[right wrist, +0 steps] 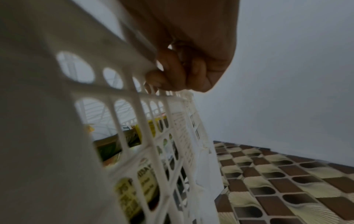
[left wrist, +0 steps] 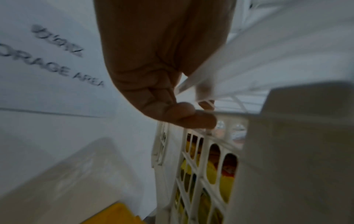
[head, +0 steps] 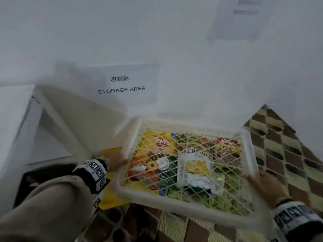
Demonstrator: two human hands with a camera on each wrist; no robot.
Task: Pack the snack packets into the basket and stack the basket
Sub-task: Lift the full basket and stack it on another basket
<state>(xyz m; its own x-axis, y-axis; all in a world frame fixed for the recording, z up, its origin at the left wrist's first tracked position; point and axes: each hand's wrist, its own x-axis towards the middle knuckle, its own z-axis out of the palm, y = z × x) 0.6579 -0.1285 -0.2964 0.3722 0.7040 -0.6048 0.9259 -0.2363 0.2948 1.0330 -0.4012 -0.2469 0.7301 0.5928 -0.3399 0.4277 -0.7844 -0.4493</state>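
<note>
- Right hand: nearest item, at the right rim of the upper basket; fingers curled under the rim, clamped on it.
- Left hand: at the left rim, partly hidden in the head view; the wrist view shows fingers hooked round the rim edge, gripping.
- Upper basket: white lattice, apparently empty, held over a lower basket; whether it is seated yet cannot be told.
- Snack packets: yellow, red and green, seen through the lattice, lying in the lower basket.
- Patterned floor: brown and cream tiles, right of the stack.
- Storage-area sign: on the white wall beyond.
- Handling note: judged mid-stacking; keep both rims level, align corners over the lower basket, lower evenly so no packet is pinched, and let go only once it sits flush.
</note>
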